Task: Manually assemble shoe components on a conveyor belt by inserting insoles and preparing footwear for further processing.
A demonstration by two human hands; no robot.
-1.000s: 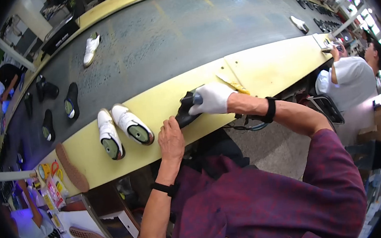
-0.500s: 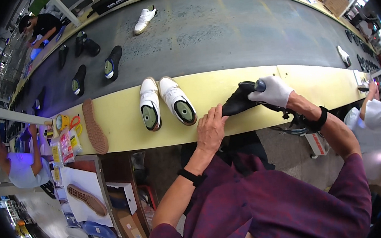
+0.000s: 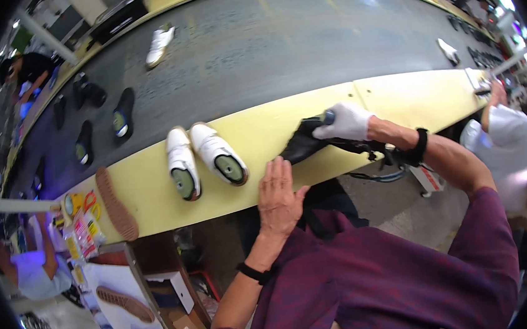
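Observation:
A black shoe [image 3: 302, 143] lies near the front edge of the yellow worktop [image 3: 260, 124], toe toward the left. My right hand [image 3: 349, 123], in a white glove, is closed over it around a dark blue, rounded thing [image 3: 328, 117]; what this is I cannot make out. My left hand [image 3: 279, 202] is bare, its fingers stretched out and thumb apart, with the fingertips at the shoe's toe. Whether they touch it I cannot tell. To the left stand two white shoes [image 3: 217, 153] with green insoles, side by side on the worktop.
Beyond the worktop runs a grey conveyor belt [image 3: 253, 46] carrying black shoes [image 3: 124, 113] and a white shoe [image 3: 160, 45]. A brown sole [image 3: 115, 205], orange-handled scissors [image 3: 91, 204] and plastic packets [image 3: 84, 233] lie at the left. Other people sit on both sides.
The view has shifted, so the scene sits further left. My left hand has flattened out with its thumb spread, away from the shoe's toe. My right hand stays closed over the shoe.

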